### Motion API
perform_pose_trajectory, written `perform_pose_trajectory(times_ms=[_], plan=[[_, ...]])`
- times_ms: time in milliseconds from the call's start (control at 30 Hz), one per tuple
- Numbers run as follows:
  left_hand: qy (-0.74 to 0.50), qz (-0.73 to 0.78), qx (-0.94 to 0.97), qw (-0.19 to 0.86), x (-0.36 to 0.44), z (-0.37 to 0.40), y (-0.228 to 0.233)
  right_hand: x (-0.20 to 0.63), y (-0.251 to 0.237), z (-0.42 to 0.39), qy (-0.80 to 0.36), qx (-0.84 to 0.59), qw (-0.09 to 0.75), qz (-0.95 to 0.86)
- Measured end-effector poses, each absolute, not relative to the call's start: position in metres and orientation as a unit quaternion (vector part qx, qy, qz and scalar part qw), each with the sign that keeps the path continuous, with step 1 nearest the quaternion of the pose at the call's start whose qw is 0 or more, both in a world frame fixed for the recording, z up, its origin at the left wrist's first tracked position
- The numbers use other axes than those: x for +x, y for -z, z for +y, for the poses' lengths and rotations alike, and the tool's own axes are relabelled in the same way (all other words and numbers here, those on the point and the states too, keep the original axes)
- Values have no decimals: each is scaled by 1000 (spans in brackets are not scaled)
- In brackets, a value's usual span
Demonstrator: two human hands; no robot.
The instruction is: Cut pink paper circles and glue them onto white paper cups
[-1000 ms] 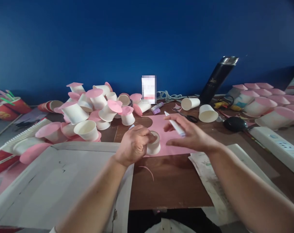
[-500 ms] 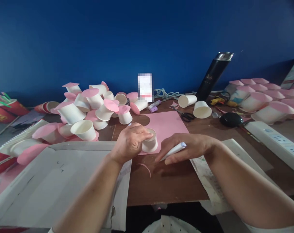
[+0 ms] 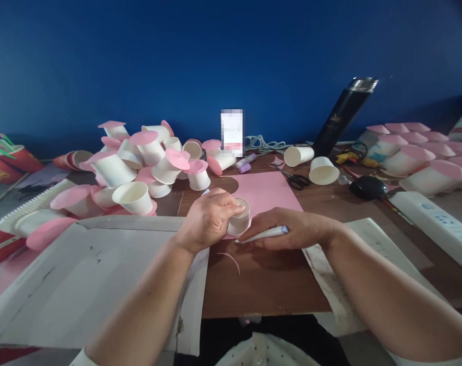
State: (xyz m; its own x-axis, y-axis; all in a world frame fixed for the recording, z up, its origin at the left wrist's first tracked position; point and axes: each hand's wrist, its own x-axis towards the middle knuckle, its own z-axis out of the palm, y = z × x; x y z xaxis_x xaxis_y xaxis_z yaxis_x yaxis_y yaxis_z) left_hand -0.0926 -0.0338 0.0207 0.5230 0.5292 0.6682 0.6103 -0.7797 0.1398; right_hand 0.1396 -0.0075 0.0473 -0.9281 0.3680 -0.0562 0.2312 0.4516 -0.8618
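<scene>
My left hand (image 3: 208, 219) presses a small white paper cup (image 3: 240, 219) down, bottom up, on the near edge of a pink paper sheet (image 3: 265, 190). My right hand (image 3: 287, 229) grips a white pen (image 3: 262, 235), lying nearly flat with its tip at the cup's base. A thin pink paper sliver (image 3: 231, 259) lies on the brown table just in front of the hands.
A heap of white cups with pink discs (image 3: 147, 162) fills the left; more capped cups (image 3: 425, 157) stand at the right. Scissors (image 3: 295, 179), two loose cups (image 3: 318, 170), a glue stick (image 3: 246, 161), a black flask (image 3: 341, 119), a power strip (image 3: 436, 223), and grey cardboard (image 3: 93, 274) at the near left.
My right hand brought the pen down from above the pink sheet to the cup's base. My left hand kept its hold on the cup.
</scene>
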Motion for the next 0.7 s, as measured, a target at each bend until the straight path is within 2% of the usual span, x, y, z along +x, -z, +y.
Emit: perform_pose_trajectory(times_ms=[333, 700], plan=[[351, -338, -871, 56, -92, -35, -23, 125, -47, -21, -412, -181, 106, -887], [357, -342, -868, 44, -91, -36, -23, 133, -54, -18, -404, -199, 64, -890]])
